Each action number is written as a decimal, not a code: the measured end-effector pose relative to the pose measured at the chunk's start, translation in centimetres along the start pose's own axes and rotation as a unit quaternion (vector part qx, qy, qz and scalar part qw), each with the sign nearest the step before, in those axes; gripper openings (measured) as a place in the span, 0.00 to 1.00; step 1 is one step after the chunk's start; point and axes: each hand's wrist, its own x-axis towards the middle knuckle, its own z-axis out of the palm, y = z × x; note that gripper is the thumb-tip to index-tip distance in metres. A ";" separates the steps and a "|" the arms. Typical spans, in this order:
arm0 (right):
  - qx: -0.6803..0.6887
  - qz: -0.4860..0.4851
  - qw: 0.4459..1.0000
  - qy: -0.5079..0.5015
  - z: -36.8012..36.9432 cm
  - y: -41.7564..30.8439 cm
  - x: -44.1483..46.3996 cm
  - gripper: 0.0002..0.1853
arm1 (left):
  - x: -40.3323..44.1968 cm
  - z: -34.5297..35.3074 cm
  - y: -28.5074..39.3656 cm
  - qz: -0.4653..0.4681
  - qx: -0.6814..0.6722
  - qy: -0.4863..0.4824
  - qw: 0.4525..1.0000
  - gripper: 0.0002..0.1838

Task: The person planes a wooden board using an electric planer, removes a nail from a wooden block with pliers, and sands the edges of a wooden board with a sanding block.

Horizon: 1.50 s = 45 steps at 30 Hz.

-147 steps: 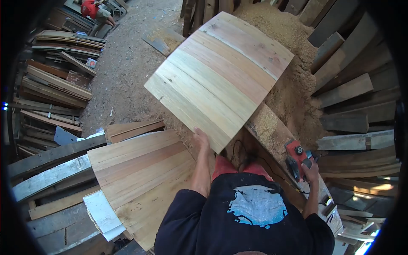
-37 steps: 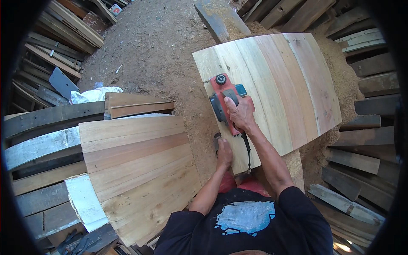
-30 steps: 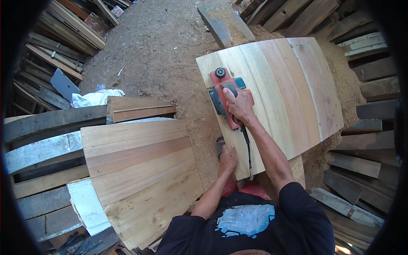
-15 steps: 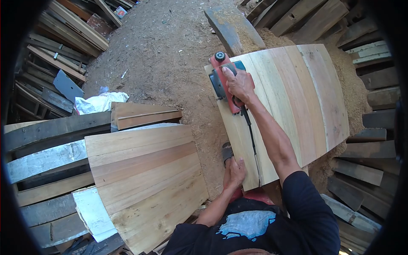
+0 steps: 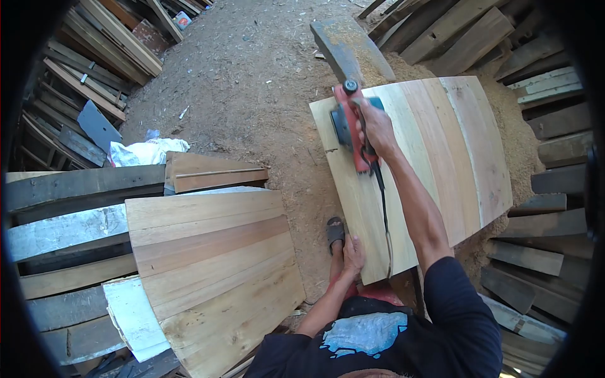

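Note:
My right hand (image 5: 379, 131) is closed around the handle of a red and black electric planer (image 5: 363, 160). The planer rests on a pale panel of joined boards (image 5: 435, 151), near its far left corner. From the tool's back end a dark power cord (image 5: 385, 217) trails over the panel towards my body. My left hand (image 5: 354, 254) grips the panel's left edge at the near corner, its thumb lying along the edge. The fingers beneath are partly hidden.
A second joined panel (image 5: 217, 252) lies to my left on dark planks (image 5: 88, 189). Sawdust and shavings (image 5: 522, 151) cover the ground at right, beside stacked timber (image 5: 561, 151). A thick plank (image 5: 353, 50) stands beyond the panel. My sandalled foot (image 5: 335, 233) is beside its left edge.
The planer and my right hand have shifted a little to the right across the panel. My left hand stays at the near corner. The whole view has tilted slightly.

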 end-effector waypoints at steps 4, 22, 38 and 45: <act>-0.031 0.007 0.999 0.001 -3.7 2.1 -9.0 0.29 | 0.5 0.3 -0.1 -0.022 -0.014 0.003 1.000 0.35; -0.104 0.114 0.985 -0.071 -13.9 12.8 -43.6 0.23 | 4.2 2.0 -4.1 0.113 -0.190 0.028 0.975 0.31; -0.113 0.072 0.983 -0.122 -12.5 15.4 -46.4 0.32 | 4.8 0.0 -3.3 -0.028 -0.497 -0.169 0.851 0.33; -0.138 0.030 0.987 -0.075 -9.9 14.5 -44.6 0.33 | 1.7 -3.5 -2.3 -0.156 -0.540 -0.183 0.807 0.39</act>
